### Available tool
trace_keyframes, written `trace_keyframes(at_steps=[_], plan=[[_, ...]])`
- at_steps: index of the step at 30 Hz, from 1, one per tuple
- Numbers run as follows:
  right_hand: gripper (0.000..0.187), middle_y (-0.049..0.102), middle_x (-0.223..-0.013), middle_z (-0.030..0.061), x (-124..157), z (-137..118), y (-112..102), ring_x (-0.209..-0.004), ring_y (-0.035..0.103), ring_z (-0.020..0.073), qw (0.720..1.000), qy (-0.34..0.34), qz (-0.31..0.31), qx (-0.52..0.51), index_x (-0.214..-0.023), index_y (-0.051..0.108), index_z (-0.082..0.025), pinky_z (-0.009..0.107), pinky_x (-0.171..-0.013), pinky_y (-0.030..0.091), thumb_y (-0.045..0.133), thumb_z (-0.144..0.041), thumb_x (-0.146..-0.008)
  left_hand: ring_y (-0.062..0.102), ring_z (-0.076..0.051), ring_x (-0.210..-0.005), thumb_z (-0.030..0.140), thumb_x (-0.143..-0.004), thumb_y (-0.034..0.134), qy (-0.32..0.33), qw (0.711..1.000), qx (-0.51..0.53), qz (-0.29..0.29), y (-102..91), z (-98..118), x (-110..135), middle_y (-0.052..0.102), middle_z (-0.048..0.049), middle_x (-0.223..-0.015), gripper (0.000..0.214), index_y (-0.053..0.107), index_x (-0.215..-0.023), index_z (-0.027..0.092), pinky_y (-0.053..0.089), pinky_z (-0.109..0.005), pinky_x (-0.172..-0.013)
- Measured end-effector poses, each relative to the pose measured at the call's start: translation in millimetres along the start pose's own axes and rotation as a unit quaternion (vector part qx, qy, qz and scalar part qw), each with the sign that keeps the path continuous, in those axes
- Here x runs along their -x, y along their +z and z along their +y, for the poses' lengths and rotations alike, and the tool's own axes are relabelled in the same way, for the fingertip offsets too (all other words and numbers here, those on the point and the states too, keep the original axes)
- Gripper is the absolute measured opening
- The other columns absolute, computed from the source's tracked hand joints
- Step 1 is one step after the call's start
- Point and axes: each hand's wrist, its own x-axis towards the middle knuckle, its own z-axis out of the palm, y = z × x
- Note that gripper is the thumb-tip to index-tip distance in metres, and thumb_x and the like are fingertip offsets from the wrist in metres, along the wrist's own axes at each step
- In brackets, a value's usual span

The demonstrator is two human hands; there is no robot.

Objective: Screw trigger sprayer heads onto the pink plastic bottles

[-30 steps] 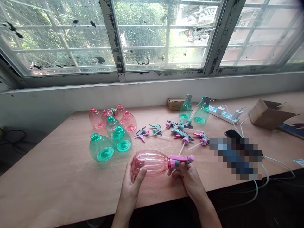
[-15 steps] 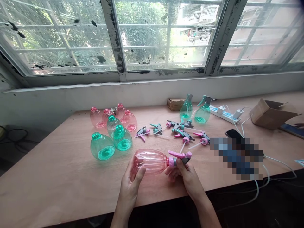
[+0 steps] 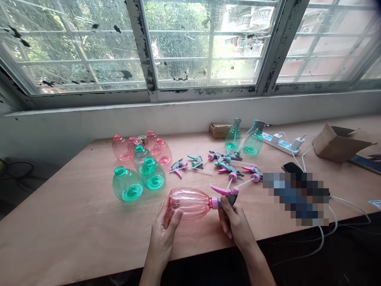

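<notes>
A clear pink spray bottle lies sideways in the air above the table's front part, its neck pointing right. My left hand is wrapped round its base end, thumb on the near side. On the neck sits a trigger spray head with a pink collar, pink trigger and dark body. My right hand grips that head, thumb pressed on the dark body and fingers curled beneath. Beyond them lie several loose spray heads, pink or green with grey, their thin tubes sticking out.
Open green bottles and pink bottles stand at the left. Two green bottles with spray heads stand at the back, near a power strip. At right are a cardboard box, a black phone, cables and a blurred patch.
My right hand has turned the spray head a little, tilting its trigger and nozzle. The right fingers have curled in under it. My left hand and the bottle stay almost still.
</notes>
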Motion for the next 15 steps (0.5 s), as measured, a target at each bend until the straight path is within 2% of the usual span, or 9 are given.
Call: trace_keyframes(at_steps=[4,7,10,13,15], plan=[[0.074,0.039,-0.030,-0.0028,-2.5,6.4,-2.0,-0.027,0.034,0.0068,0.999,0.016,0.017,-0.041,-0.039,0.048,-0.020,0.024,-0.036,0.014,0.052,-0.072,-0.091,0.047,-0.030,-0.143,0.056,-0.088,0.065,0.013,1.000,-0.016,-0.018,3.0,-0.1,1.5,0.056,-0.0108,-0.150,0.071,0.048,-0.148,0.022,0.032,-0.045,-0.122],[0.066,0.055,-0.041,0.0008,-2.5,7.5,-3.5,-0.034,0.048,0.0105,0.996,0.009,-0.008,-0.090,-0.051,0.060,-0.018,0.023,-0.039,0.029,0.053,-0.069,-0.092,0.048,-0.031,-0.142,0.057,-0.089,0.064,0.002,1.000,-0.002,-0.027,3.5,-0.8,2.6,0.051,-0.0125,-0.153,0.071,0.044,-0.148,0.023,0.030,-0.047,-0.122],[0.053,0.065,-0.056,0.0030,-0.1,3.3,-3.3,-0.047,0.058,0.0139,0.993,-0.045,-0.026,-0.105,-0.066,0.066,-0.017,0.025,-0.048,0.042,0.061,-0.063,-0.092,0.049,-0.032,-0.140,0.060,-0.088,0.064,-0.012,0.999,0.012,-0.032,1.7,-4.3,1.8,0.050,-0.0139,-0.154,0.076,0.039,-0.149,0.023,0.031,-0.050,-0.121],[0.032,0.069,-0.069,0.0009,2.3,-1.5,-1.4,-0.053,0.059,0.0133,0.990,-0.095,-0.016,-0.104,-0.085,0.067,-0.019,0.025,-0.053,0.046,0.076,-0.050,-0.086,0.048,-0.033,-0.141,0.063,-0.088,0.062,-0.011,0.999,0.005,-0.044,0.5,-7.1,0.8,0.049,-0.0153,-0.154,0.080,0.035,-0.151,0.022,0.032,-0.052,-0.121],[0.031,0.068,-0.073,-0.0013,2.4,-2.7,-0.1,-0.056,0.059,0.0128,0.989,-0.103,-0.006,-0.110,-0.096,0.065,-0.021,0.024,-0.054,0.047,0.081,-0.044,-0.083,0.044,-0.033,-0.144,0.063,-0.088,0.062,-0.002,0.999,0.007,-0.038,1.3,-6.6,1.4,0.044,-0.0151,-0.158,0.081,0.032,-0.152,0.023,0.031,-0.050,-0.122]])
